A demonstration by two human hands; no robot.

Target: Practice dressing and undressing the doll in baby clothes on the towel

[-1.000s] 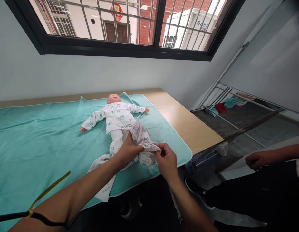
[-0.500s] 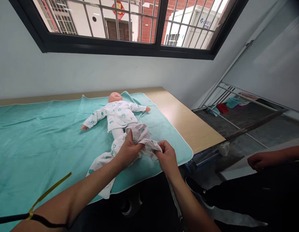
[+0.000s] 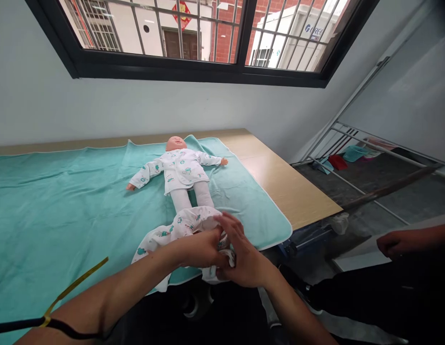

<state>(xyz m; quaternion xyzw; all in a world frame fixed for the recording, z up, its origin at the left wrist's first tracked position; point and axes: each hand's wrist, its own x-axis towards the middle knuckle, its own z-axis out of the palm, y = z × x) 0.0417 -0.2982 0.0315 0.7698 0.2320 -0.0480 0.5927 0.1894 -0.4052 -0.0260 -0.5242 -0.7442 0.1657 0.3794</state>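
A baby doll [image 3: 204, 193] lies on its back on a teal towel [image 3: 82, 196], wearing a white patterned jacket [image 3: 182, 167]. Its white thighs are bare of the matching patterned pants [image 3: 193, 216], which are bunched around the lower legs, with one leg of the cloth spread to the left. My left hand [image 3: 207, 248] is closed on the bunched pants at the doll's foot end. Facing it, my right hand [image 3: 246, 261] curls round the same gathered cloth, its fingers touching my left hand. The doll's feet are hidden.
The towel covers much of a wooden table [image 3: 276, 177], whose right corner shows. A barred window [image 3: 193, 72] sits in the wall behind. At the right are a metal frame [image 3: 366, 189] and another person's hand [image 3: 391, 244], apart from the table.
The pants' waistband has moved down off the doll's thighs toward me, baring both upper legs. My hands have come closer together and lower, onto the gathered pant leg.
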